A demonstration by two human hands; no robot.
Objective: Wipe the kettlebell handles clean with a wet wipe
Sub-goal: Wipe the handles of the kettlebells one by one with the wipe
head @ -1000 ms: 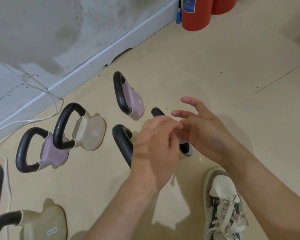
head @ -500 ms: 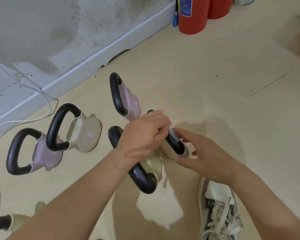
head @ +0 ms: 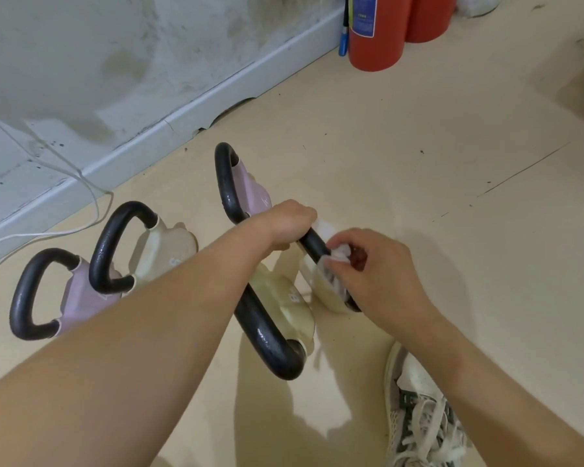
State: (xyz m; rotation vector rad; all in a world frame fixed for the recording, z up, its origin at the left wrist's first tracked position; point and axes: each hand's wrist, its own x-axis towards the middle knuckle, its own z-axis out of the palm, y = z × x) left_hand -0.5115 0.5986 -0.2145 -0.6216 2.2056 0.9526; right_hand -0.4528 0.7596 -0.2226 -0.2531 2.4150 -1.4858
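Both hands have shifted in the last half second: the right hand [head: 381,274] has come up from the side of the small cream kettlebell [head: 327,294] onto its black handle [head: 314,242], and the left hand [head: 284,225] has closed over the handle's far end. Nearest the camera, a white laced shoe [head: 418,416] stands on the beige floor [head: 418,163]. Just beyond it, the larger cream kettlebell [head: 284,301], marked 8, lies beside the small one. The right hand pinches a bunched white wet wipe [head: 339,257] against the middle of the handle; the left hand grasps the handle's upper end, fingers curled round it. Off to the left sit a pink kettlebell [head: 81,291] and a third cream kettlebell [head: 164,251], and a second pink kettlebell [head: 252,193] stands just behind the left hand. A white cable [head: 91,193] trails by the baseboard [head: 182,119], and two red fire extinguishers [head: 375,32] stand farthest off, against the wall.
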